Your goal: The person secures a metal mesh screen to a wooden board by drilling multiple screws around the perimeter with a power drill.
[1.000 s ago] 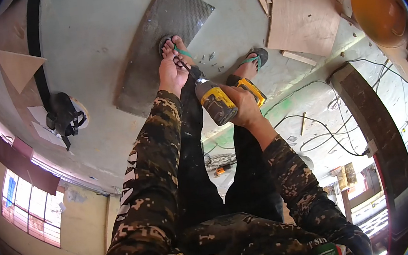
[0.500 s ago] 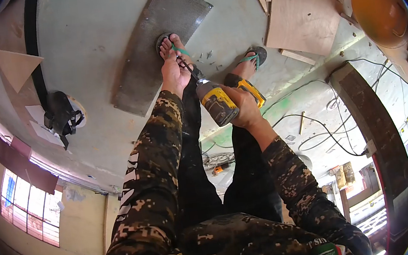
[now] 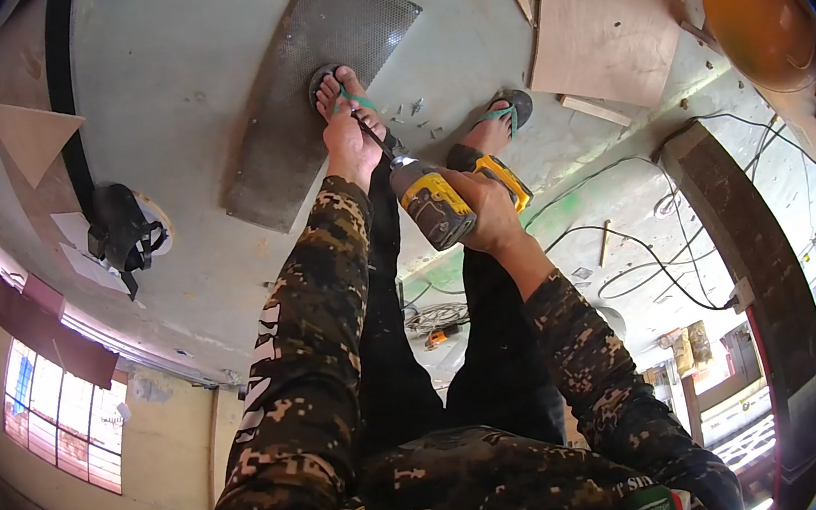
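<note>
My right hand (image 3: 492,213) is wrapped round the grip of a yellow and black cordless impact driver (image 3: 435,210). A long dark bit (image 3: 371,134) points from it up and left to my left hand (image 3: 348,148). The fingers of my left hand are closed at the bit's tip; anything small between them is too hard to make out. Beyond that hand, my sandalled foot (image 3: 347,96) stands on a perforated metal panel (image 3: 288,133) lying on the floor. Several small screws (image 3: 416,107) are scattered beside the panel.
Plywood sheets (image 3: 603,26) lie at the upper right, near a rounded orange object (image 3: 758,14). Black cables (image 3: 628,242) run over the floor on the right, by a long dark beam (image 3: 745,257). A black strapped mask-like item (image 3: 126,230) rests at left.
The fingers of my left hand have shifted slightly at the bit's tip. The driver stays in my right hand, almost unmoved, and the panel lies as before.
</note>
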`<state>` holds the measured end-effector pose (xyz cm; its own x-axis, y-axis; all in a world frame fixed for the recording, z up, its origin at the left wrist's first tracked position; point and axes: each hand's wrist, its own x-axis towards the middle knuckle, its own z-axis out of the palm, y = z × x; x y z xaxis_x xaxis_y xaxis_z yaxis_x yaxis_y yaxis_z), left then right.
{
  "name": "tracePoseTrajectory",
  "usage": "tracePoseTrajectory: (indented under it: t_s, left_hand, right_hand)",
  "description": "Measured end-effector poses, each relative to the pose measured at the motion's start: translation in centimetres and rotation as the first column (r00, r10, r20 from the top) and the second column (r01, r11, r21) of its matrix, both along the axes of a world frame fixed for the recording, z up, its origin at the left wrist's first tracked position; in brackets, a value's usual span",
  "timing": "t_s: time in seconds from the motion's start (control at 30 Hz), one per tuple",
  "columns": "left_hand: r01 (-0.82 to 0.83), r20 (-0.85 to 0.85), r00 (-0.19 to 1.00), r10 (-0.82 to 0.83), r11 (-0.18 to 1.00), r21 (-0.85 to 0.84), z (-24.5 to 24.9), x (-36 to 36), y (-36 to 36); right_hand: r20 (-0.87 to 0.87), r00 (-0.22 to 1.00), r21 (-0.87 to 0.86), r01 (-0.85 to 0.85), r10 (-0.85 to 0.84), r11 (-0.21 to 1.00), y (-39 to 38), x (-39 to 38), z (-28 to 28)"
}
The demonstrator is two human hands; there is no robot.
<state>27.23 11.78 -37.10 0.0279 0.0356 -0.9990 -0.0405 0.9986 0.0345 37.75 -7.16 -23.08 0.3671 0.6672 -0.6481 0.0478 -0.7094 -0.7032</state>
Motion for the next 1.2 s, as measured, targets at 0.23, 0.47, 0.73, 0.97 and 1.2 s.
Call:
tracePoseTrajectory:
  t_s: [0.23,0.47,0.73,0.97,1.2]
  left_hand:
    - [0.008,-0.027,1.000,-0.009,1.000,-0.012,0.0,-0.1,-0.1]
    - [0.029,-0.018,0.999,-0.030,0.998,-0.049,0.2,0.1,-1.0]
    - [-0.096,-0.018,0.995,0.097,0.995,0.038,-0.6,-0.4,-0.8]
    - [-0.006,0.011,1.000,0.007,0.998,-0.070,-1.0,-1.0,0.1]
    - [0.004,-0.065,0.998,-0.009,0.998,-0.069,0.0,0.4,-0.3]
  right_hand:
    - [0.010,1.000,0.002,-0.002,0.002,1.000,-0.4,0.0,-0.4]
    - [-0.039,0.999,-0.036,-0.027,0.026,0.999,0.2,0.0,0.1]
    - [-0.047,0.999,-0.074,-0.013,0.009,0.997,0.6,-0.4,0.3]
    - [-0.034,0.999,-0.038,-0.005,0.004,0.999,0.2,0.1,0.2]
    - [-0.013,1.000,-0.032,-0.016,0.016,0.999,0.0,0.0,-0.1]
